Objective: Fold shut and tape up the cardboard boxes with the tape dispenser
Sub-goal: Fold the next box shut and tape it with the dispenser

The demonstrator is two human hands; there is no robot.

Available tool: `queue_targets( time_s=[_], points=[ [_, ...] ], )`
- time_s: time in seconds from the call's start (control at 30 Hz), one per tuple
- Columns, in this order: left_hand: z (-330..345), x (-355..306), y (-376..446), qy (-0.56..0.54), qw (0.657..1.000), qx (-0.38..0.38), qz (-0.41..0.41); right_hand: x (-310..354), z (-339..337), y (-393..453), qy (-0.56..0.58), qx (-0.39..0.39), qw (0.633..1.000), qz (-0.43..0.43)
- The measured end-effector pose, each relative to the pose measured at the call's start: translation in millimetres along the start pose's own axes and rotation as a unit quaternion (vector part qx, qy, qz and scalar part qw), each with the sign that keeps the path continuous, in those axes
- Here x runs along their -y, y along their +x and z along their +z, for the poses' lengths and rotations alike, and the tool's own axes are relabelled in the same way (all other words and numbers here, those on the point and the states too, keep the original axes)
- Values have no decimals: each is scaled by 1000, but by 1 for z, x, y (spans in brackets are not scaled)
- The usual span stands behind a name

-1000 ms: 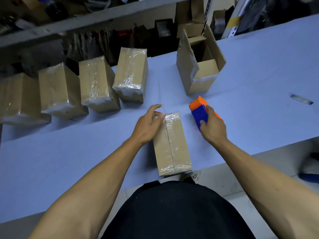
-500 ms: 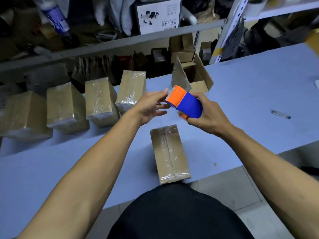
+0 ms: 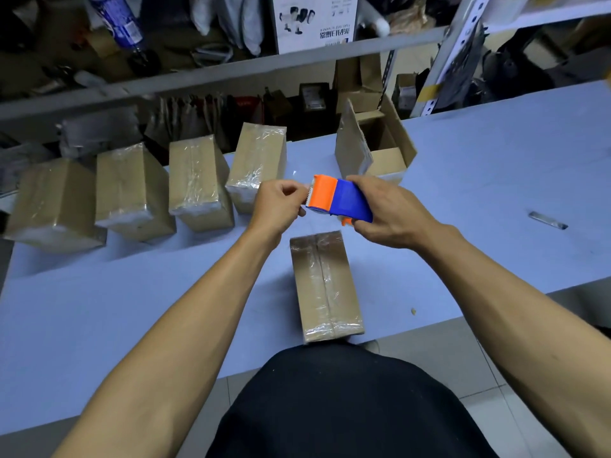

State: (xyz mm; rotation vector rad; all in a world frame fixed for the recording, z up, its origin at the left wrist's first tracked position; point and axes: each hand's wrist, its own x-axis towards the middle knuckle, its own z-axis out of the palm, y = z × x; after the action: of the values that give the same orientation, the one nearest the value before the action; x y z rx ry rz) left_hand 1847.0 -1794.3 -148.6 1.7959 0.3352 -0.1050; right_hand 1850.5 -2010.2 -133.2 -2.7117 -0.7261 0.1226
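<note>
Bare forearms, sleeveless to view — black garment.

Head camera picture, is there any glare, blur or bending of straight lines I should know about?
Head view: glare glints off the clear tape on the near box and on the wrapped boxes behind; wide-angle distortion bows the shelf edge and table edge; shelf clutter is dim and soft; the left hand, right hand and tape dispenser look fairly sharp; soft shadows lie beside the boxes.
</note>
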Motion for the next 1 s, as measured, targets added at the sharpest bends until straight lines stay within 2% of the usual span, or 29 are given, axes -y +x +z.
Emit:
queue_targets(
  time_s=[0.1,0.27,0.4,0.53,0.77,1.0],
  points=[
    [2,7,-6,-24,999,-42,1,-1,3,1,17,-6,999,-29],
    [1,14,-4,-56,996,-63,-13,-15,9,4,17,1,998,-64],
    [-13,48,-16,-91,978,-156,-106,-40,24,-11,50,30,998,-34],
    [-11,65,-21,-82,977,-147,-128,-55,29,-14,53,30,998,-31],
    [-1,84,-24,-35,980,-159,-114,-65,34,-8,53,40,997,-36],
    [22,110,-24,-24,972,-199,-119,-70,48,-7,67,65,996,-10]
  ],
)
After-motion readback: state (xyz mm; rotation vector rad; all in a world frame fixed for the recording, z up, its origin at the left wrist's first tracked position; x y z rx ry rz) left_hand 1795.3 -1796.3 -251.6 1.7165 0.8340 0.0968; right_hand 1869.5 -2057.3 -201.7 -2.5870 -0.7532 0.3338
